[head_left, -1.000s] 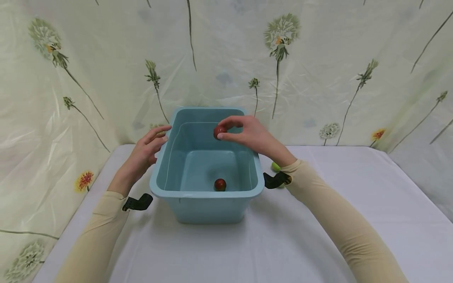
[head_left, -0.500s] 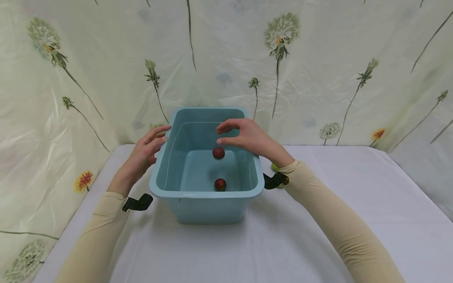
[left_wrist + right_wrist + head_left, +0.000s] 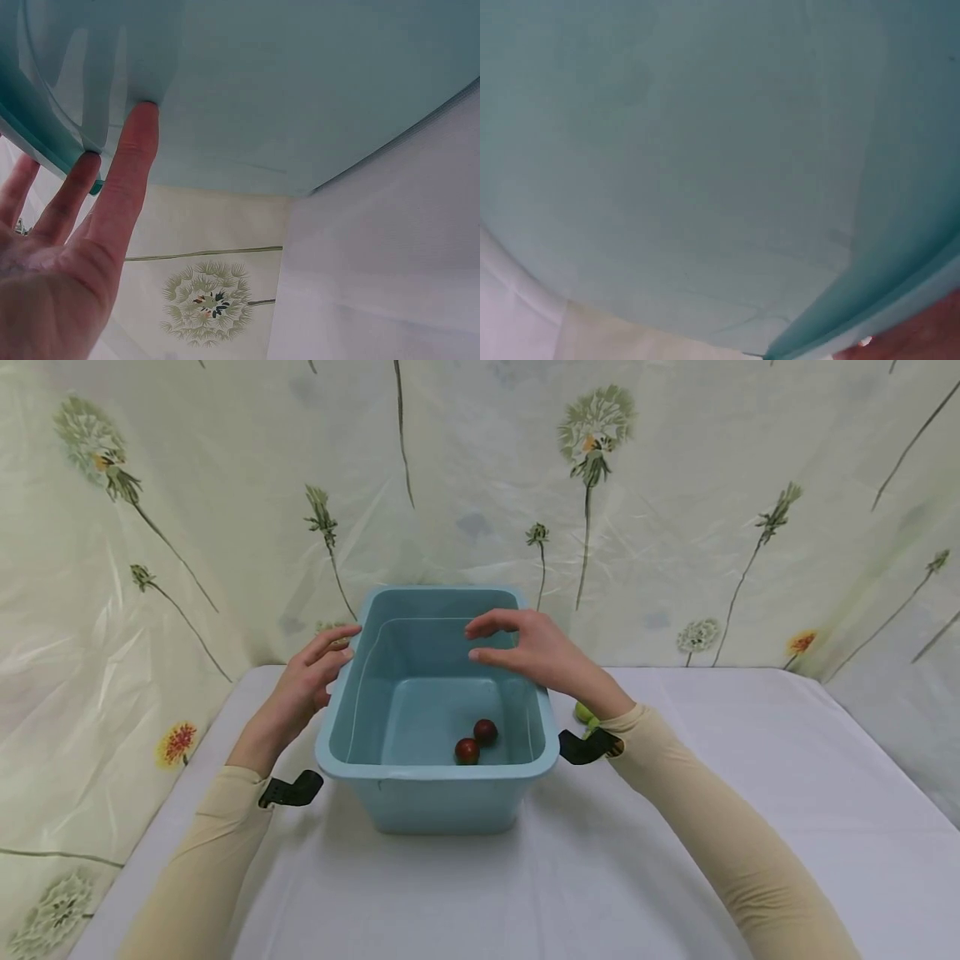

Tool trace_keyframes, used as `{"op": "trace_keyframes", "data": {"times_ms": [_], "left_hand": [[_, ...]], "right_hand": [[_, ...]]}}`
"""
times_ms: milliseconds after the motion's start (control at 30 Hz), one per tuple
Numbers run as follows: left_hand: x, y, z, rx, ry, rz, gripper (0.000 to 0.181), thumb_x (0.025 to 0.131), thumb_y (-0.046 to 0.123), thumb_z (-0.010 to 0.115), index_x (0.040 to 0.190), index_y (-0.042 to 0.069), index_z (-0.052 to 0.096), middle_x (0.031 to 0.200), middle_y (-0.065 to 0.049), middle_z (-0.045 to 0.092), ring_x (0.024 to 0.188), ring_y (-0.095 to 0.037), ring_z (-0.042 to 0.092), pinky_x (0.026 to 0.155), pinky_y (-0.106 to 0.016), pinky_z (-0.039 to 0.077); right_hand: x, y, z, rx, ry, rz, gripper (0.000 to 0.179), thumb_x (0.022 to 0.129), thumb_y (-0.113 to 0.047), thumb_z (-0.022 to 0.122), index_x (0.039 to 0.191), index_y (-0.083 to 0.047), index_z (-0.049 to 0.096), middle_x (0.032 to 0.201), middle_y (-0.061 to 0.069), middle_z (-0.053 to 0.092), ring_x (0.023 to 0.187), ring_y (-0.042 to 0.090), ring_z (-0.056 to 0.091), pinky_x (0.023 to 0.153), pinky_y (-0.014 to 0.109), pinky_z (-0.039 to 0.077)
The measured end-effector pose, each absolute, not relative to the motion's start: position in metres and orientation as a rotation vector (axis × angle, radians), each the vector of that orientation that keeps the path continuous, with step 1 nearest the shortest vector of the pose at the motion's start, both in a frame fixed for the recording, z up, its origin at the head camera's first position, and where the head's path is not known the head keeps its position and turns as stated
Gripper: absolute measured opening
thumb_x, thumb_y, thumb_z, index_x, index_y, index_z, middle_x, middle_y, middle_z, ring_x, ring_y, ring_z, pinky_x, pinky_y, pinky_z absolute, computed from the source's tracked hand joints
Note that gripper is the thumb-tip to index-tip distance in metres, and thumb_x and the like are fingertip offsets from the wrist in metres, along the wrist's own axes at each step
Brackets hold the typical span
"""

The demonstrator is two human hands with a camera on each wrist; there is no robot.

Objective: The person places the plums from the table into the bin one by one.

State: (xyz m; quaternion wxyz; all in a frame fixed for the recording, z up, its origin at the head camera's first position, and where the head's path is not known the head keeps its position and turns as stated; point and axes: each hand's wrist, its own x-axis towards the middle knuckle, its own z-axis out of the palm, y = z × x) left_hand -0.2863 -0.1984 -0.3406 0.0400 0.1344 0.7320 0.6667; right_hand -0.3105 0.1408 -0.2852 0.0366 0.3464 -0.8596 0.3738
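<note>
A blue plastic basin (image 3: 442, 802) stands on the table. On its floor, near the front right, lie two round dark red things (image 3: 486, 732), fruit-like and close together; their exact kind cannot be told. My right hand (image 3: 540, 647) hovers over the basin's right rim with thumb and fingers apart, holding nothing. Most of it is out of the right wrist view, which is filled by the basin's outer wall (image 3: 705, 165). At the left side, my left hand (image 3: 300, 685) touches the basin; the left wrist view has its extended fingers (image 3: 133, 165) against the outer wall.
Beyond the basin's right side, round green things (image 3: 584, 712) lie on the white tablecloth (image 3: 712, 760), partly hidden by the right wrist and its black strap (image 3: 588, 747). A flower-printed curtain (image 3: 465, 485) hangs behind the table.
My right hand has let go of one dark red round thing. It dropped into the basin and came to lie by the other one. The left hand has stayed in place.
</note>
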Motion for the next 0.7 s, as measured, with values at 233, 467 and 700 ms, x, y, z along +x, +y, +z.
{"op": "trace_keyframes", "data": {"times_ms": [233,467,700], "left_hand": [[-0.286,-0.198,-0.340,0.413,2.244,2.048,0.052,0.100,0.040,0.054,0.148,0.022,0.042,0.141,-0.010,0.045,0.121,-0.028,0.053,0.079,-0.035,0.055],[-0.284,-0.197,-0.340,0.410,2.233,2.052,0.053,0.100,0.041,0.055,0.147,0.022,0.042,0.141,-0.010,0.046,0.122,-0.029,0.052,0.080,-0.035,0.055],[-0.285,-0.198,-0.340,0.412,2.221,2.061,0.052,0.100,0.040,0.055,0.147,0.023,0.043,0.140,-0.009,0.046,0.122,-0.027,0.052,0.081,-0.033,0.054]], "right_hand": [[-0.303,0.155,-0.280,1.027,-2.601,1.153,0.035,0.091,-0.033,0.072,0.123,-0.019,0.067,0.119,-0.008,0.065,0.113,0.010,0.056,0.098,0.042,0.042],[-0.293,0.174,-0.281,0.909,-2.597,1.148,0.040,0.090,-0.037,0.072,0.126,-0.021,0.066,0.123,-0.006,0.063,0.119,0.013,0.050,0.100,0.047,0.039],[-0.284,0.192,-0.284,0.821,-2.540,1.183,0.038,0.091,-0.032,0.073,0.125,-0.018,0.067,0.122,-0.001,0.065,0.117,0.016,0.054,0.099,0.050,0.040]]}}
